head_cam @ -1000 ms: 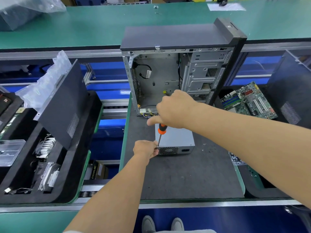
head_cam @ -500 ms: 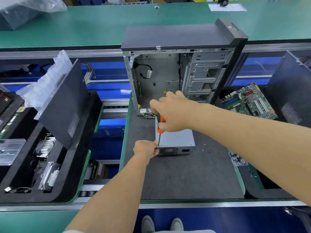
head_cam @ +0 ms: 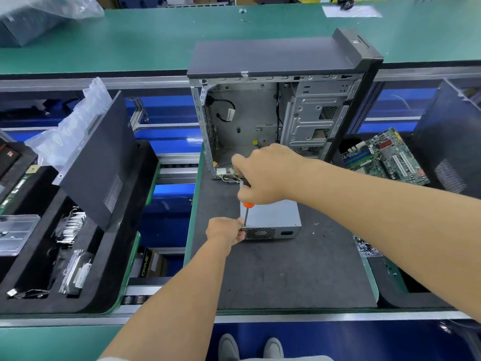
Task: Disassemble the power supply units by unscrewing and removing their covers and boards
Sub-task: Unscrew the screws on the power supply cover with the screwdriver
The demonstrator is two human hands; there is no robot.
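At frame centre, the right hand (head_cam: 263, 175) grips the near-upright screwdriver (head_cam: 246, 214) above the power supply's (head_cam: 273, 217) near-left corner, which the left hand (head_cam: 226, 230) clasps.

— Where did the one view look from?
— From the person's head, facing forward and down over both outstretched forearms.
— How near was it?
— At arm's reach from the tabletop (head_cam: 286, 277); the open computer case (head_cam: 273, 105) stood just beyond the right hand (head_cam: 265, 175).
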